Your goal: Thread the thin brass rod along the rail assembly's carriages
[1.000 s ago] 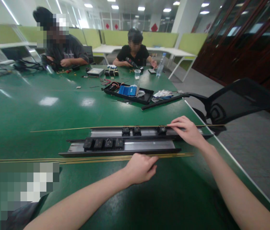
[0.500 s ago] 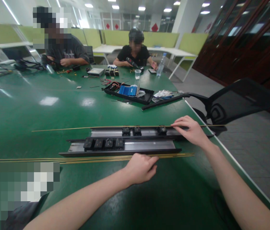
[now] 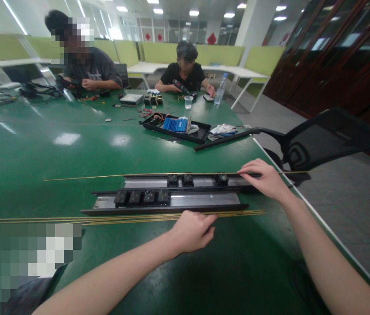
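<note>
in the head view, seven blocks look placed: four black blocks [image 3: 142, 197] in the near rail [image 3: 204, 199], three black blocks [image 3: 188, 179] in the far rail [image 3: 202, 180]. my right hand [image 3: 259, 178] pinches one brass-coloured rod [image 3: 82, 178] along the far edge; whether it's seated there is unclear. the spare rods [image 3: 132, 217] lie loose, nearest me. my left hand [image 3: 193, 232] curls beside them, its palm hidden; i can't tell its grip.
</note>
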`<state>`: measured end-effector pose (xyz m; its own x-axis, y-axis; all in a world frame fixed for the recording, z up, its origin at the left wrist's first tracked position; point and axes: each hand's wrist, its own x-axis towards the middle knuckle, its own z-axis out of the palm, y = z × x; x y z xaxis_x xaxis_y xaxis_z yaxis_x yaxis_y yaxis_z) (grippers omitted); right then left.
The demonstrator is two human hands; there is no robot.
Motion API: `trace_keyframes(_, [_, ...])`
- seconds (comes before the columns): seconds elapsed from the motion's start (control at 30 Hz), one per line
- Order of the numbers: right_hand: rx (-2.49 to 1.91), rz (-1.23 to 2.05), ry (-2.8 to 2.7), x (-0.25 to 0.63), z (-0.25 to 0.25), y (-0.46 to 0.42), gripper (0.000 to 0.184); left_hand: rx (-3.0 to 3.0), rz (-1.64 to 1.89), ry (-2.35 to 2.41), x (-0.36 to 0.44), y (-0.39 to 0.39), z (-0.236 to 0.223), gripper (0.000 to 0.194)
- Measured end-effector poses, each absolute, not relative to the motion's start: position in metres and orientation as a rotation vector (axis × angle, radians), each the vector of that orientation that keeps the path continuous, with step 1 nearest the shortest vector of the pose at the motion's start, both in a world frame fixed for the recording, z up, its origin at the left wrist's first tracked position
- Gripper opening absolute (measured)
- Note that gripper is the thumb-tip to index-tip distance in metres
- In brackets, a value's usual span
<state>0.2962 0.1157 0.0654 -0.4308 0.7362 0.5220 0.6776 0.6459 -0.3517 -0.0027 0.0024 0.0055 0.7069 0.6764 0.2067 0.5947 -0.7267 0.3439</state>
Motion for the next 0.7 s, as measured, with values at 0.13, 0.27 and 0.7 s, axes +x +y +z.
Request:
trace_keyframes(0.13, [-1.101, 0.124, -2.211, 0.297, 0.0656, 0.1158, 0.015, 2.67, 0.462, 1.013, -0.0029, 0.0024, 0.0054, 0.031])
trace_keyframes(0.27, [-1.114, 0.135, -2.203, 0.299, 0.0654, 0.1167, 0.015, 2.677, 0.456, 1.022, -0.003, 0.0021, 0.0061, 0.032])
trace_keyframes(0.7, [-1.138, 0.144, -2.206, 0.3023, 0.0655, 0.118, 0.015, 2.672, 0.449, 1.012, -0.0025, 0.0024, 0.0058, 0.03])
